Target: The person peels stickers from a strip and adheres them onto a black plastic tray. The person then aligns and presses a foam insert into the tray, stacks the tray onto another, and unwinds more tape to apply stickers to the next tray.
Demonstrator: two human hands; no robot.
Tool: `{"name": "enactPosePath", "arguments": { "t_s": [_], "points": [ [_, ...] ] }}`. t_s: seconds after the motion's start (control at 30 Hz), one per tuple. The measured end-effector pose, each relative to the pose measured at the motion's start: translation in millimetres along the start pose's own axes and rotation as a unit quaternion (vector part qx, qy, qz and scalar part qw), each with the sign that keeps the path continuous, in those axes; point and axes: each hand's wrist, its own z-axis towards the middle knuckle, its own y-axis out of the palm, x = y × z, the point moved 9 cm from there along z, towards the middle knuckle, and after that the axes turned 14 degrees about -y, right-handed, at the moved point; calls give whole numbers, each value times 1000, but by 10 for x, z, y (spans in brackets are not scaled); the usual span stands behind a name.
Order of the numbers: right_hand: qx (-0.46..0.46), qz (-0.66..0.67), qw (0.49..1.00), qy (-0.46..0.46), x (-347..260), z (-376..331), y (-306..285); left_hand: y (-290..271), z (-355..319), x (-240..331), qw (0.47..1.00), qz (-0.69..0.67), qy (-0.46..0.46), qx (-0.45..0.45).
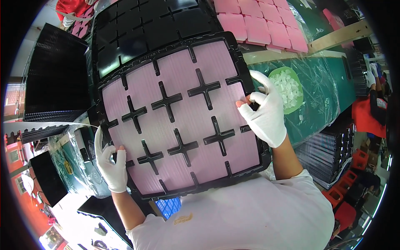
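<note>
Both hands are wearing white gloves and gripping a black tray (166,101) by its side rims, in front of the person's chest. Left hand (110,168) is curling around the left rim, thumb lying on the inner side; right hand (266,114) is curling around the right rim, bare thumb tip pointing inward over the pink pieces (183,121) that are filling the tray. Black crosses are separating those pieces. A white strip (46,126) is running in from the left, its end reaching the left index finger. More black trays (141,27) are lying just beyond the far rim. Stacked pink sheets (258,25) are sitting at upper right; near the right hand, a green bowl (301,100) is holding white bits (287,89) on the green table (316,116). Tall tray stack (54,75) is standing at left.
</note>
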Motion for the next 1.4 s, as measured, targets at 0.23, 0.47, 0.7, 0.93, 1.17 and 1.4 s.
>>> {"name": "enactPosePath", "arguments": {
  "t_s": [0.23,0.47,0.7,0.93,1.17,1.4],
  "points": [
    [0,20,1000,21,27,-12,9,8,4,-24,1000,-6,-9,-1],
    [1,-3,1000,-3,-12,-6,-4,1,9,-29,1000,11,9,-4],
    [9,14,1000,-4,-8,-5,-10,11,0,-25,1000,-6,4,-5],
    [-3,-11,1000,-14,-53,18,-49,-9,-5,29,1000,0,-10,2],
    [-6,-120,957,-264,-736,372,-203,-330,-333,873,972,91,202,82],
    [-186,-208,916,-288,-639,604,638,685,227,892,908,348,234,-23]
  ]
}}
